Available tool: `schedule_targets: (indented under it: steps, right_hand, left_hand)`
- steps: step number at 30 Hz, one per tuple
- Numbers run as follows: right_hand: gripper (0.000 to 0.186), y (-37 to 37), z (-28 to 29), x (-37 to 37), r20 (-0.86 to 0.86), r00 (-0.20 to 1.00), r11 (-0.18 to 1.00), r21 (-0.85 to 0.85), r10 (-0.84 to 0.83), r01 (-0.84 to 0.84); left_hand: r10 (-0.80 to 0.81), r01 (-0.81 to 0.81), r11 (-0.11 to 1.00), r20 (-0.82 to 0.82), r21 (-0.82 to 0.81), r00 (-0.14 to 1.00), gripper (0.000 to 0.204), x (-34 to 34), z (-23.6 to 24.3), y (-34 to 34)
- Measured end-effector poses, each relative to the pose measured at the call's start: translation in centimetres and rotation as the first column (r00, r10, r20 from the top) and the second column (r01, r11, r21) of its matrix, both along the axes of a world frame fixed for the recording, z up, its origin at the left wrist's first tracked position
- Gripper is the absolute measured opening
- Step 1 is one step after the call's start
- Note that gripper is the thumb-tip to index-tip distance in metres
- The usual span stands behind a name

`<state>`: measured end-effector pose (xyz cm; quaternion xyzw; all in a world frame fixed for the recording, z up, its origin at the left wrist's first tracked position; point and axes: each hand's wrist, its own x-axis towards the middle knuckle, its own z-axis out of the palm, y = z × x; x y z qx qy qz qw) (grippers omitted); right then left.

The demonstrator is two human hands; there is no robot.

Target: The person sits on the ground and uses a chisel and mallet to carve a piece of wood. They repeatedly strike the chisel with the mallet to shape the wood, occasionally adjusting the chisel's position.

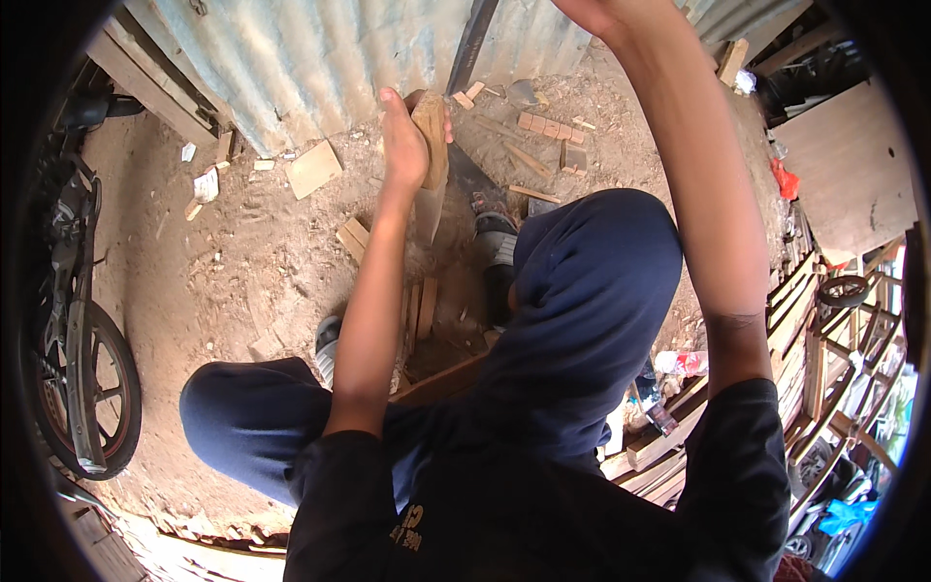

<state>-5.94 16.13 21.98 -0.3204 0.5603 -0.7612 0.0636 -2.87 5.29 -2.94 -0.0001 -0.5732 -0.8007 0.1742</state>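
Observation:
My left hand (403,153) is closed round a rough piece of wood (429,134), held upright above the dirt, with fingers showing on both sides. Its lower part tapers toward the ground between my feet. High at the upper edge, my right hand (588,14) is raised; its fingers are cut off by the picture's edge. Just beyond the wood slants a long, dark, flat blade-like strip (471,48). The strip's upper end is out of view, and I cannot tell whether my right hand holds it.
A corrugated metal sheet (281,68) stands in front. Wood offcuts (315,169) and brick-coloured blocks (545,126) litter the dirt. At left stands a motorcycle (87,388). Stacked planks (669,446) and a leaning board (853,165) are at right.

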Motion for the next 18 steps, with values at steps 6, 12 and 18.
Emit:
schedule_targets:
  steps: [6, 12, 18]
  right_hand:
    - [0.014, 0.7, -3.7, -0.4, 0.052, 0.998, 0.991, 0.131, -0.026, 0.019]
    - [0.016, 0.1, -5.1, 0.3, -0.082, 0.975, 0.967, 0.131, -0.207, 0.216]
    - [0.019, -0.3, -4.7, 0.6, -0.203, 0.947, 0.941, 0.182, -0.25, 0.287]
  left_hand:
    - [-0.007, 0.009, 1.0, 0.043, -0.03, 0.999, 0.093, -0.2, 0.1, 0.1]
    - [-0.097, 0.097, 0.995, -0.043, -0.002, 0.994, 0.088, -0.3, -0.3, 0.7]
    - [-0.045, 0.045, 0.999, -0.019, -0.002, 0.999, 0.085, -0.3, -0.3, 1.6]
